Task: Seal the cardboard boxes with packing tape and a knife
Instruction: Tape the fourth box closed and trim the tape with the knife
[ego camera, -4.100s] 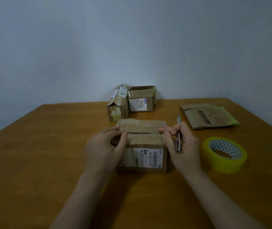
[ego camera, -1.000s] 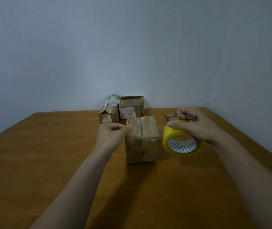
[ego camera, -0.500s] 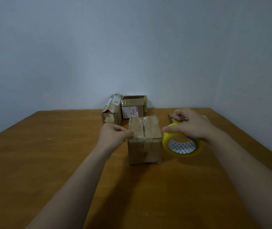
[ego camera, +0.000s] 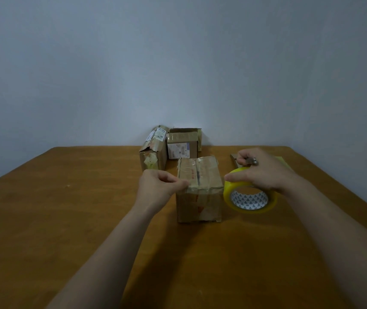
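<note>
Desk: brown wood carrying everything. It looks smooth, so we judge a light box will slide when tape is pulled.
Box: near the middle of the desk between our hands, one end towards us, flaps down. The cardboard is worn with soft corners and is probably light. We would steady it by the top edges, not the sagging faces. Four seconds ago its labelled side faced us; it has since been turned.
Far boxes: two side by side at the far edge by the wall, the left one torn. They have not moved.
Flat cardboard: far right, mostly hidden behind our right hand.
Tape roll: held upright just right of the box; we cannot tell whether it touches the desk. It is a stiff, light ring of sticky film, best held over the rim so it can turn. Four seconds ago it lay flat at the right.
Right hand: fingers curled over the roll's top, clamped on it.
Left hand: thumb and forefinger pinched together on the box's near-left top edge. We cannot tell whether a tape end lies between them. It pinched the same spot half a second ago.
Knife: a small metal piece gripped in the far fingers of our right hand, above the roll. We judge it thin and sharp, so take it by the body. It was in that hand four seconds ago too.
</note>
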